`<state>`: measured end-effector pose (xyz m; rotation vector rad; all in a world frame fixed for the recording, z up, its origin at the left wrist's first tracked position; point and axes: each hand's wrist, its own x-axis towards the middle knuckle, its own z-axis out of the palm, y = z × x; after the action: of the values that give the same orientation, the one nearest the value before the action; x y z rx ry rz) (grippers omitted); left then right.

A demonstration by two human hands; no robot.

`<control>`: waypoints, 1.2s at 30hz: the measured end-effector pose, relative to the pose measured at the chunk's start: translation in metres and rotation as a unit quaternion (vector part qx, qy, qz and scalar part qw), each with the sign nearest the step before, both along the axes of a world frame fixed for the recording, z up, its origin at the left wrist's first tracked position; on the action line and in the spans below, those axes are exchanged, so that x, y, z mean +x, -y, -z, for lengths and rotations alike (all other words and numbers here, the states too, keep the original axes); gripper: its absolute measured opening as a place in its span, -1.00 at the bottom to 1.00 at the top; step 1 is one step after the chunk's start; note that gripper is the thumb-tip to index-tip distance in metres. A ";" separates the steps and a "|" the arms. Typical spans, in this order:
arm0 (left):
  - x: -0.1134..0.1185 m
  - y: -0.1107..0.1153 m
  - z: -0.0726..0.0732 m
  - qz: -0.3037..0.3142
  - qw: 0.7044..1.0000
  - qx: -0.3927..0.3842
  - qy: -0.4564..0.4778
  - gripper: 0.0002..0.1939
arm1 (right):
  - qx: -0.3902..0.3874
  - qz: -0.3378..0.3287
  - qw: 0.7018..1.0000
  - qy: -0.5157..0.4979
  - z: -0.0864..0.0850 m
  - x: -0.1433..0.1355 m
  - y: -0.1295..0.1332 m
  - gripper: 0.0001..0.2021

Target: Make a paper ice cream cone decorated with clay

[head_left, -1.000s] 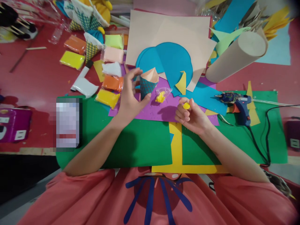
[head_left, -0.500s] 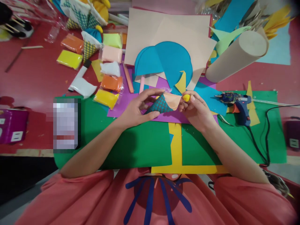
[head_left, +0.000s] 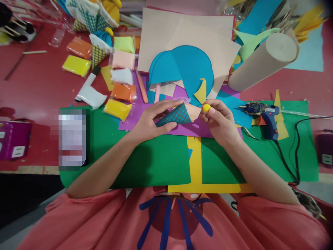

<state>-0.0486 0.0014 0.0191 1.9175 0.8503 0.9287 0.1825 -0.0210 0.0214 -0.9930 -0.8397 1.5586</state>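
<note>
My left hand (head_left: 148, 121) is closed round a small paper cone (head_left: 177, 116) with a teal and dark grid pattern. The cone lies on its side, its wide end toward my right hand, and a peach scalloped piece (head_left: 193, 113) covers that end. Between the thumb and fingers of my right hand (head_left: 221, 119) is a small yellow ball of modelling clay (head_left: 206, 108), close to the peach rim; whether it touches is unclear. Beneath both hands is a purple sheet (head_left: 130, 122) on a green mat (head_left: 161, 163).
A blue glue gun (head_left: 269, 118) with a black cord lies at the right. Packets of coloured clay (head_left: 123, 92) are at the left, near a finished-looking cone (head_left: 99, 52). Behind are blue paper shapes (head_left: 192, 62) and a cardboard tube (head_left: 260, 66). A pixelated phone-like object (head_left: 73, 139) lies left.
My left hand has turned the cone slightly, so more of its gridded side shows. The yellow clay ball has shifted a little in my right fingers.
</note>
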 end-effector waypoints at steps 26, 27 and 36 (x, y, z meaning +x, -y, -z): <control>0.007 0.005 0.008 -0.039 0.995 -0.038 -0.086 -0.33 | 0.172 0.117 0.961 0.181 0.012 -0.001 0.003 -0.85; 0.008 0.005 0.009 -0.040 0.995 -0.037 -0.088 -0.34 | 0.173 0.120 0.960 0.183 0.012 -0.001 0.004 -0.84; 0.012 0.010 0.011 -0.057 0.995 0.011 -0.083 -0.36 | 0.215 0.147 0.944 0.202 0.012 -0.003 0.007 -0.88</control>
<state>-0.0364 -0.0088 0.0078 2.0029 1.0595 0.8560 0.1799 -0.0280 0.0094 -1.0666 -1.1936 0.8746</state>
